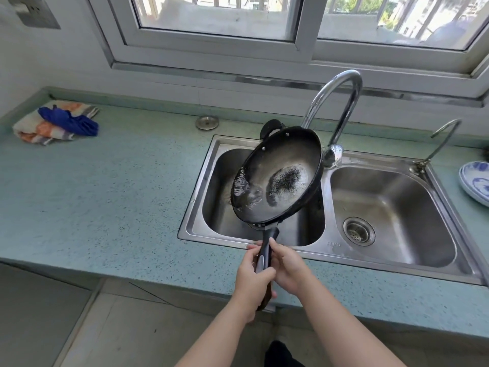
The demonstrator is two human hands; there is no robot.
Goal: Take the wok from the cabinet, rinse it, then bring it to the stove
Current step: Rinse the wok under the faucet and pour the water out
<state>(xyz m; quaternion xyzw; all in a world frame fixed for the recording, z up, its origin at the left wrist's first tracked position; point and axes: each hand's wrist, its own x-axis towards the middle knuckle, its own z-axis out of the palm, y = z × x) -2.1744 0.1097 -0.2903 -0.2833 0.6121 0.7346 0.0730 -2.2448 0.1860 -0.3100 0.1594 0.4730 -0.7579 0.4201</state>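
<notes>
A black wok (280, 176) with a long dark handle hangs tilted to the left over the left basin of a steel double sink (391, 263). Water lies pooled against its lower left wall, and its worn middle shows a dark speckled patch. My left hand (254, 274) grips the handle near its end. My right hand (287, 264) wraps the same handle from the right, a little closer to the pan. The tall chrome faucet (338, 102) arches behind the wok; no water stream is visible from it.
A teal speckled countertop (105, 194) surrounds the sink. A folded cloth with a blue rag (57, 123) lies at the back left. A small round metal cap (207, 122) sits behind the sink. A smaller tap (439, 144) and blue-patterned plates (476, 184) are at the right.
</notes>
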